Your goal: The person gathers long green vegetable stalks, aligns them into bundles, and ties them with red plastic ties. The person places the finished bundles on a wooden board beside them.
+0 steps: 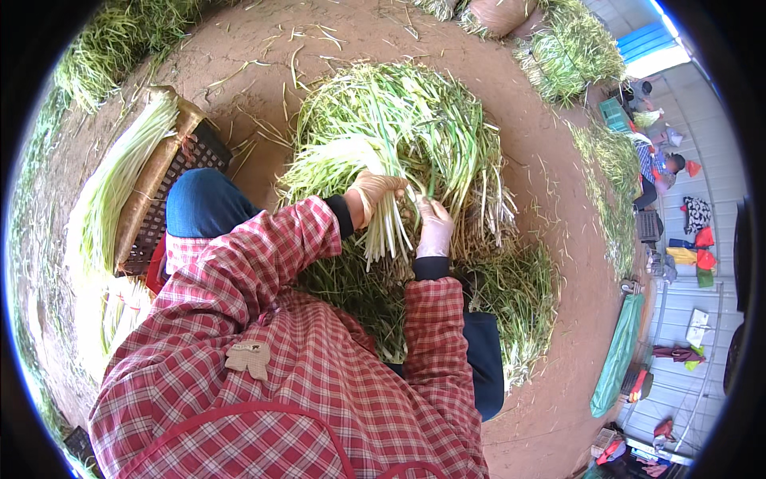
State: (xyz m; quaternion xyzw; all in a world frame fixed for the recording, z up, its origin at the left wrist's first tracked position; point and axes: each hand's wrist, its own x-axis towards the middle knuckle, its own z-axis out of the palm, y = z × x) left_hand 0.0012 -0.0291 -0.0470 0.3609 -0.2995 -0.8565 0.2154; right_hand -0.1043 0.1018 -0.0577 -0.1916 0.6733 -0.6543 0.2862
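Note:
My gloved left hand (376, 190) is closed around a bunch of pale-stemmed green stalks (388, 230), whose white ends point down towards me. Close by on the right, my right hand (435, 223), in a thin whitish glove, pinches a green stalk between thumb and fingers. Both hands are over a large heap of long green stalks (395, 108) on the ground. Roots and white ends of the heap (494, 209) show at its right side. Darker leafy greens (514, 299) lie nearer my knees.
To the left, trimmed pale stalks (128, 185) lie on a board beside a dark plastic crate (173, 194). More bundles of greens (571, 60) stand at the upper right. People (658, 164) sit far right by a corrugated wall, near a folded green sheet (619, 356).

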